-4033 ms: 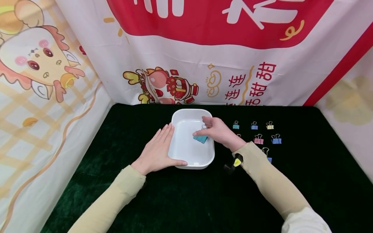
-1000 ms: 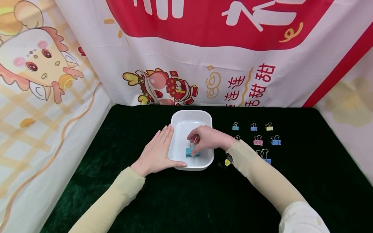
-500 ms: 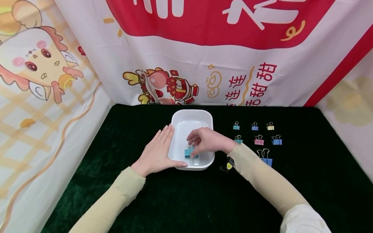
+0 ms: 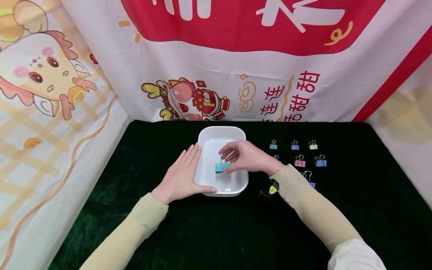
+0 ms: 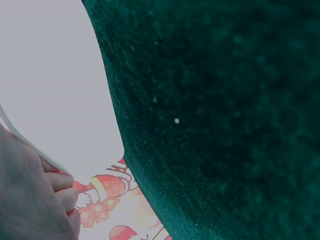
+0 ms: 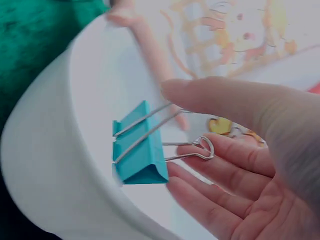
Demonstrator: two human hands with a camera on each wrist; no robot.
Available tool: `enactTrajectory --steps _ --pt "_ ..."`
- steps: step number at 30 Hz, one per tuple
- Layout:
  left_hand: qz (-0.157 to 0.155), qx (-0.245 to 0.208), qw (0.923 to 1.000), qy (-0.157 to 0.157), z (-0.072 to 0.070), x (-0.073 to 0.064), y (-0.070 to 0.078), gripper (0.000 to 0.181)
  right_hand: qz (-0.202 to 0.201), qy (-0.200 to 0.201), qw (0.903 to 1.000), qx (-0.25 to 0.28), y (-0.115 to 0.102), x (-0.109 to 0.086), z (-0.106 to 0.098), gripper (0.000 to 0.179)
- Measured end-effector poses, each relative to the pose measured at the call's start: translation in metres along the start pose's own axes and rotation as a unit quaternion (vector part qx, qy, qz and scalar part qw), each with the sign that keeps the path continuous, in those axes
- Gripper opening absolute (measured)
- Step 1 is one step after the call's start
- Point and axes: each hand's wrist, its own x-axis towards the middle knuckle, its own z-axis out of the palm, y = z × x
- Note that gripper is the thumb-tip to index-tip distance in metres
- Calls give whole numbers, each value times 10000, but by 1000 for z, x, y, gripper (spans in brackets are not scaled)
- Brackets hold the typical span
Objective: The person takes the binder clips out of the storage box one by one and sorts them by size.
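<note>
A large teal binder clip (image 4: 220,168) is inside the white tray (image 4: 206,153), its body level and its wire handles toward the fingers. My right hand (image 4: 251,155) grips it over the tray. In the right wrist view, the clip (image 6: 142,155) has spread handles between the thumb (image 6: 200,95) and the curled fingers (image 6: 220,165). Whether the clip touches the tray floor I cannot tell. My left hand (image 4: 180,176) lies with straight fingers along the tray's left side, the thumb across its near rim. The left wrist view shows its fingers (image 5: 60,195) beside the tray wall.
Right of the tray, smaller binder clips stand in rows on the dark green cloth (image 4: 216,232): teal (image 4: 273,145), blue (image 4: 295,145), yellow (image 4: 313,145), pink (image 4: 300,162) and blue (image 4: 320,161). The right sleeve partly covers a larger blue clip (image 4: 312,185). A printed cloth (image 4: 256,60) hangs behind.
Over four seconds the clip turned level and shifted left within the tray. Since half a second ago, my right hand and the clip moved farther from the near rim. The left hand stayed put.
</note>
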Motion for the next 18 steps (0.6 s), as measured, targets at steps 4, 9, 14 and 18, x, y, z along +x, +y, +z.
enactTrajectory --steps 4,9,14,18 --pt "-30 5 10000 -43 0 1 0 136 -84 516 9975 475 -3 -9 -15 61" --pt "-95 78 9999 -104 -1 1 1 139 -209 1082 9899 894 -6 -26 -35 59" --pt "-77 90 9999 -48 -1 0 2 140 -133 1469 9841 988 -4 -47 -56 58" --pt "0 84 10000 -4 -1 0 2 138 55 1765 9796 963 1 -65 -71 58"
